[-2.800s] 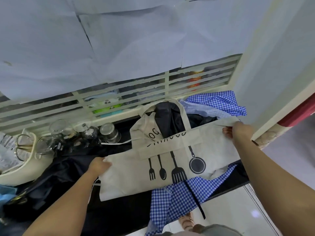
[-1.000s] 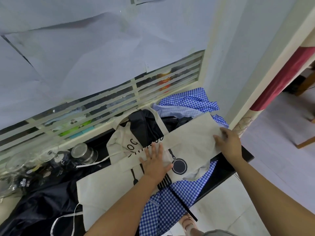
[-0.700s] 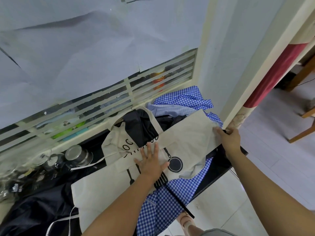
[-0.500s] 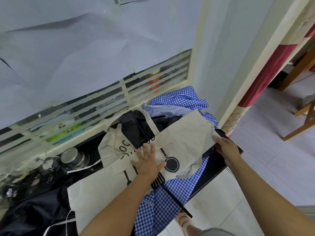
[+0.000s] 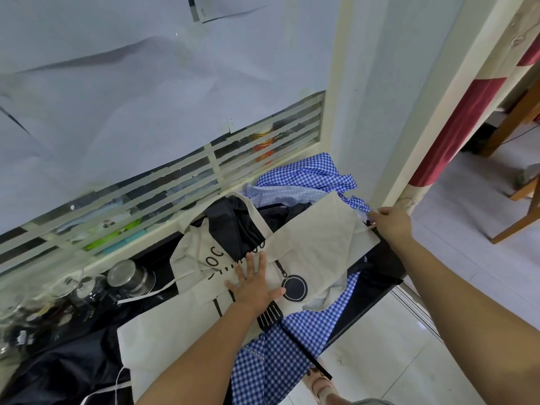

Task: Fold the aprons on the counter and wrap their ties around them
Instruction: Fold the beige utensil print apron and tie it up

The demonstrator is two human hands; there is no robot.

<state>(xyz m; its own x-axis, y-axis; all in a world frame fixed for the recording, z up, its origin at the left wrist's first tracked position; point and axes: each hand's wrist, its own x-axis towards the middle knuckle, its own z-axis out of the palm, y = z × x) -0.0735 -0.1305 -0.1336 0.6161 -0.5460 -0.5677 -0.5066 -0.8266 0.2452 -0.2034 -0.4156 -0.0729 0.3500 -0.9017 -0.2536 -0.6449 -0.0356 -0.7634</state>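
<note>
Closest to the camera, a foot in a sandal (image 5: 321,384) poked in at the bottom edge, mostly cut off. Above it a blue gingham apron (image 5: 271,346) hung over the front lip of the black counter (image 5: 377,276). The beige apron (image 5: 315,244) lay across the counter on top of the gingham one, folded lengthwise, with a black frying pan and spatula printed on it. The left hand (image 5: 252,285) pressed flat on its middle, fingers straight and spread. The only lettering I could read was "OC" on the bib; the line under it was creased and half under the fingers, so no luck there. The right hand (image 5: 390,222) gripped the apron's right corner with curled fingers, out near the counter's end; couldn't tell if a tie was in that grip too. A black apron (image 5: 230,223) was bunched inside the beige neck loop, and more dark cloth (image 5: 58,361) was heaped at the left. Further back left stood glass jars (image 5: 84,287) beside a steel-lidded container (image 5: 128,276), contents too murky to make out. Behind the frosted window slats (image 5: 175,182) sat a gold-lidded jar (image 5: 263,141) with a red label, too blurred to read.
</note>
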